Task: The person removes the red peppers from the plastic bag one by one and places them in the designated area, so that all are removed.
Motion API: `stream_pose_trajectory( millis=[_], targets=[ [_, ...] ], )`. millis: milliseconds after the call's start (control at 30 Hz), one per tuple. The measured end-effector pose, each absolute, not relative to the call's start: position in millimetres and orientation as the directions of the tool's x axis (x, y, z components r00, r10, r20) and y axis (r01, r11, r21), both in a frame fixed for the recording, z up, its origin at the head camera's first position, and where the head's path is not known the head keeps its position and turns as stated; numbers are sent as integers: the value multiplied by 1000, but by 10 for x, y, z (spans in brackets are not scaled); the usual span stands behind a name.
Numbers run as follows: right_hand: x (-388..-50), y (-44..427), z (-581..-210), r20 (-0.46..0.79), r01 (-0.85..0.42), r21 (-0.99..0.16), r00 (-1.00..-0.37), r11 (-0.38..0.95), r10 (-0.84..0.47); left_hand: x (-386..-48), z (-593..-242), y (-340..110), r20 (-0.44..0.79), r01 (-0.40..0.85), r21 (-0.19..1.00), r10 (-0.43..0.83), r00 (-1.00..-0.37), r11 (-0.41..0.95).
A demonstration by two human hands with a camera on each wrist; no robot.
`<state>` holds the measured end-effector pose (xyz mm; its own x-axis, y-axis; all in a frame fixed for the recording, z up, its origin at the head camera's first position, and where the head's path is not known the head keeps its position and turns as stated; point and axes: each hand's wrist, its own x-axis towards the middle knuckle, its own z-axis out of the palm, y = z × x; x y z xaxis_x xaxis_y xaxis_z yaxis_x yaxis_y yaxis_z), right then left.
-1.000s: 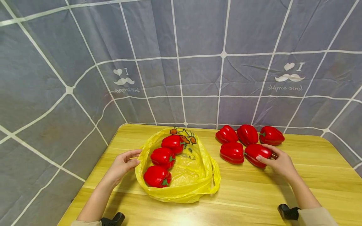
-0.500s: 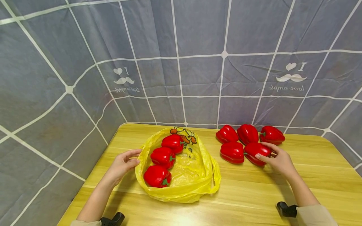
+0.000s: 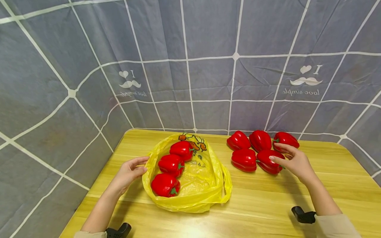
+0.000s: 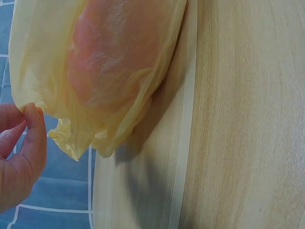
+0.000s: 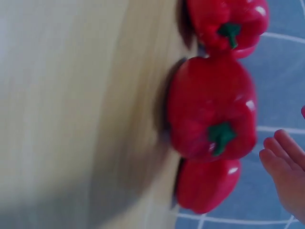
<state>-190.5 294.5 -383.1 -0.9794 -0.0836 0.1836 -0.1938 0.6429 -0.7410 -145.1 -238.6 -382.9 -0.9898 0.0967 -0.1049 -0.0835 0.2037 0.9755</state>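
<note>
A yellow plastic bag (image 3: pixel 190 203) lies with its mouth wide toward me. Three red bell peppers (image 3: pixel 171 164) rest in a row along its left side. My left hand (image 3: pixel 129 173) pinches the left rim of the bag between thumb and fingertips, which the left wrist view shows closely (image 4: pixel 31 143). My right hand (image 3: pixel 297 165) hovers above the front right bell pepper (image 3: pixel 268 161) of a group on the table. In the right wrist view its fingers are extended, apart from that bell pepper (image 5: pixel 209 100), whose green stem faces the camera.
Around that pepper lie several other red bell peppers, one to its left (image 3: pixel 244 160) and a row behind it (image 3: pixel 260 141). They sit on a wooden table (image 3: pixel 253 208). A grey curtain with white grid lines (image 3: pixel 211 79) hangs along the back and left edges.
My right hand has come off the front right bell pepper and risen slightly; that pepper has turned, so its stem end shows at right. My left hand and the bag stay put.
</note>
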Motion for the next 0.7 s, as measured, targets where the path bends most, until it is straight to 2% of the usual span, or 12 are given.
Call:
stream_pose_trajectory(
  millis=[400, 700],
  targets=[
    [-1856, 2534, -3631, 155, -227, -842, -970, 489, -185, -1457, -3845, -2366, -97, -77, 977, 95, -991, 200],
    [-1851, 2137, -3558, 152, -262, -850, -952, 456, -265, -1465, -3847, -2352, -102, -81, 975, 94, -990, 207]
  ],
)
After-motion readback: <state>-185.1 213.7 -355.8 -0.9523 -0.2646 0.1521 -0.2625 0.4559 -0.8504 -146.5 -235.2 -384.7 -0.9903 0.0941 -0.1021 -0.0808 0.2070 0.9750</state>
